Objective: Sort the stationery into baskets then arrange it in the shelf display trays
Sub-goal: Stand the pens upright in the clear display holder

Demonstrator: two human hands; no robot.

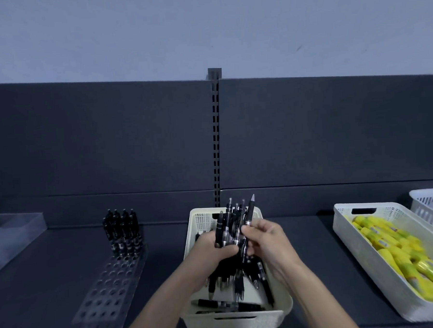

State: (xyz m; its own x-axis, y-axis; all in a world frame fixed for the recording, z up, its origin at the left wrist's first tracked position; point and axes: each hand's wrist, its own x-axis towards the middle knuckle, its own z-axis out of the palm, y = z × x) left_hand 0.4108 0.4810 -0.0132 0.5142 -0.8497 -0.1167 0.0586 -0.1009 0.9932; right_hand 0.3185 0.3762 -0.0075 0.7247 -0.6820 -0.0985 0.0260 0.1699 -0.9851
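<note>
- The left hand [215,249] gripped a pen bundle [230,229] just above the cream basket [233,321].
- The right hand [267,241] pinched one pen [250,211] beside that grip.
- That pen probably wanted drawing out singly for the holed tray [109,295], well left of both grips.

Glossy black plastic pens [228,226] in left hand [212,249]; under it, matt perforated plastic basket [281,313]; left of it, clear smooth plastic tray [109,289]

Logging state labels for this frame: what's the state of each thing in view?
left hand, grips pen bunch above cream basket
right hand, pinches raised pen in the bunch
cream basket, loose black pens inside
display tray, far rows hold upright pens, nearer holes empty
white basket, full of yellow items
clear box, looks empty
</note>
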